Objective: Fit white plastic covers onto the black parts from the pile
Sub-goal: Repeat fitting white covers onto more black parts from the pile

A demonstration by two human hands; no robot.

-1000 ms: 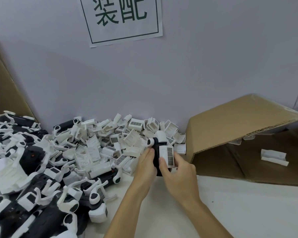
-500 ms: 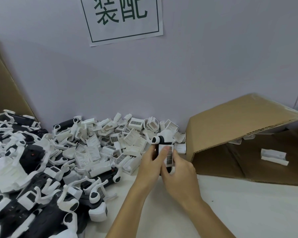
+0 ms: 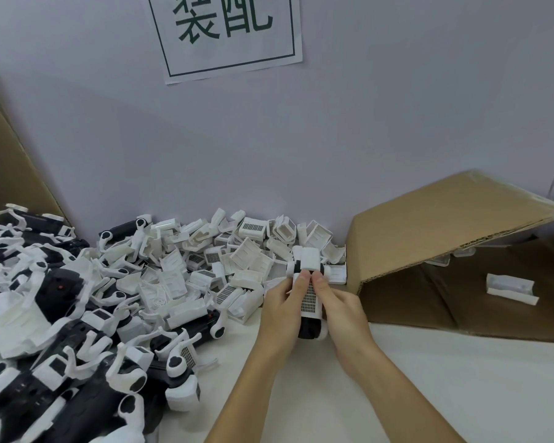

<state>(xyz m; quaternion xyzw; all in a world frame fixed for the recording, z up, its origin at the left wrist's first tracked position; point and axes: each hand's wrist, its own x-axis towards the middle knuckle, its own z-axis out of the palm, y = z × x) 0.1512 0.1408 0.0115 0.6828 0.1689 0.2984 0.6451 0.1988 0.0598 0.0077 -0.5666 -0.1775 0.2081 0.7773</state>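
Note:
Both hands hold one black part (image 3: 308,327) upright over the white table, just right of the pile. My left hand (image 3: 279,311) grips its left side and my right hand (image 3: 341,314) grips its right side. A white cover with a grid label (image 3: 310,298) lies on the part's front, and both thumbs press on the cover's top end. The part's white upper end (image 3: 309,259) sticks out above the thumbs. Loose white covers (image 3: 237,257) are heaped behind the hands. Black parts with white pieces (image 3: 61,346) fill the left.
An open cardboard box (image 3: 429,225) lies on its side at the right, holding one white piece (image 3: 510,287). A cardboard sheet (image 3: 7,161) leans at the far left. The wall behind carries a paper sign (image 3: 227,33). White tabletop (image 3: 429,378) spreads at the lower right.
The part has turned from sideways to face-on, and both thumbs have come together on the top of the white cover. The hands have stayed in about the same spot.

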